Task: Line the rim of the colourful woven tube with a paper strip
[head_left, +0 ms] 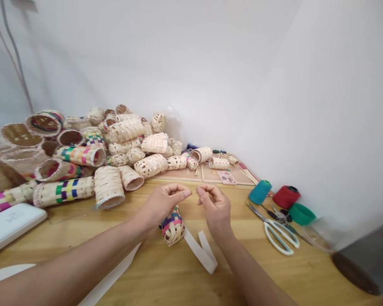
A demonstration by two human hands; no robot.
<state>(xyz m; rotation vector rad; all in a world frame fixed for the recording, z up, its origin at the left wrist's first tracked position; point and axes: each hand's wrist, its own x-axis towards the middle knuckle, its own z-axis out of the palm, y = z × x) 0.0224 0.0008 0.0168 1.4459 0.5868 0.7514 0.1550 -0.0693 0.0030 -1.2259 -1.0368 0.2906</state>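
My left hand (170, 197) and my right hand (213, 204) are raised above the table, facing each other with a small gap between the fingertips. Each is closed in a pinch of thumb and forefinger; whatever they hold, if anything, is too fine to make out. Below and partly behind my left hand lies a small woven basket (173, 231) with pink, purple and blue strips, its closed end toward me. A white ribbon (201, 253) runs out from beside it and folds back on itself. More white strip (115, 274) passes beneath my left forearm.
Many woven baskets (124, 129) are piled at the left and back. On the right lie white-handled scissors (279, 238), a blue thread cone (260, 192), a red thread cone (286, 196), a green ring (301, 213) and a dark container (367, 259). A white box-like device (14, 227) sits at left.
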